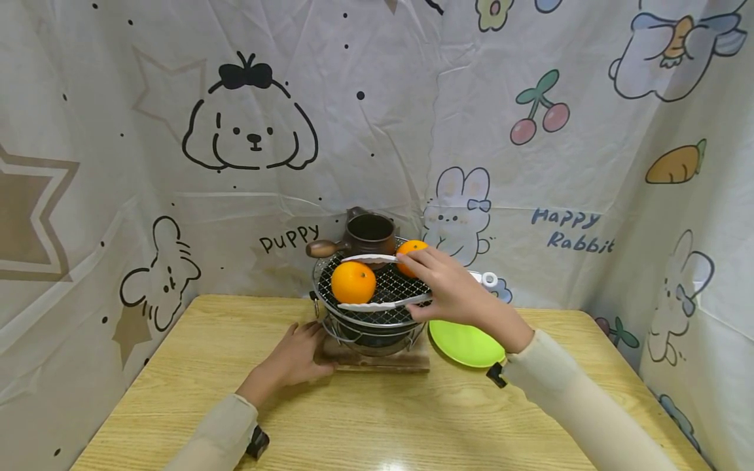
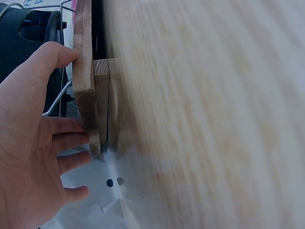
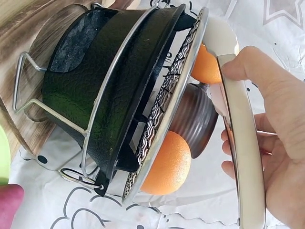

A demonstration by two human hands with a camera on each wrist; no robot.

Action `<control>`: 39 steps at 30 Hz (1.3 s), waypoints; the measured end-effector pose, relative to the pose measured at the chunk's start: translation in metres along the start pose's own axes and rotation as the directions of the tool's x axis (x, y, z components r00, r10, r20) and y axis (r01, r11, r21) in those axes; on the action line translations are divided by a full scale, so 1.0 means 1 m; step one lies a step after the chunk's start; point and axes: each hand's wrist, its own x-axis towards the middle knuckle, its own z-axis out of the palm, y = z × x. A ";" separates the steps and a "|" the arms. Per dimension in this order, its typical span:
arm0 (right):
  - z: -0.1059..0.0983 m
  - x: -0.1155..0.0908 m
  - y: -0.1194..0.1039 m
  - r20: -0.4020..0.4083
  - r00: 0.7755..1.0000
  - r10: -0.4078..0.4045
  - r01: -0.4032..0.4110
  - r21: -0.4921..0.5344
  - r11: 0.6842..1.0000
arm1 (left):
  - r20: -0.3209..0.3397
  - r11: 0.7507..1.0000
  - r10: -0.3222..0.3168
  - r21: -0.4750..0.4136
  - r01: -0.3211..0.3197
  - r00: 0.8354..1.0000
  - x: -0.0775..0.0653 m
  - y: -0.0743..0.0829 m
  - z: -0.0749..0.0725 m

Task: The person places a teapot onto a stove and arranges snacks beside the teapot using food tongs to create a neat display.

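My right hand (image 1: 453,288) grips a pair of white tongs (image 1: 377,305) with beige handles. The tong arms lie on either side of an orange (image 1: 353,282) on the wire mesh rack (image 1: 391,288); whether they press it I cannot tell. A second orange (image 3: 167,164) sits on the rack near my right fingers, partly hidden by them in the head view. Beneath the rack is a black stove (image 3: 81,81) in a wire frame, on a wooden board (image 1: 383,363). My left hand (image 1: 297,356) holds the board's left near corner, thumb on the front edge and fingers at the end.
A brown side-handled teapot (image 1: 371,243) stands at the back of the rack. Right of the stove lies a bright green plate (image 1: 471,343), partly under my right forearm. All this is on a wooden table (image 1: 377,418), with a printed cloth (image 1: 377,131) hanging behind and beside it.
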 end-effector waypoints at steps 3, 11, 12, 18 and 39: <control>0.001 0.001 0.000 0.002 1.000 0.001 -0.001 0.006 1.000 | 0.002 1.000 0.000 -0.002 0.000 1.000 0.000 0.000 0.000; 0.005 -0.001 0.000 0.035 0.999 0.026 -0.026 -0.006 1.000 | 0.009 1.000 0.004 0.000 -0.004 1.000 0.000 -0.001 0.000; 0.005 -0.001 0.000 0.039 0.999 0.031 -0.031 -0.008 0.999 | 0.005 1.000 0.007 0.002 -0.007 1.000 0.000 -0.001 0.000; 0.007 -0.001 0.000 0.062 0.997 0.052 -0.051 -0.016 0.999 | -0.016 1.000 0.017 0.010 -0.016 1.000 0.000 0.000 0.000; 0.014 -0.003 0.001 0.000 1.000 0.014 -0.014 -0.032 0.999 | -0.013 1.000 0.011 0.004 -0.011 1.000 -0.001 0.001 -0.001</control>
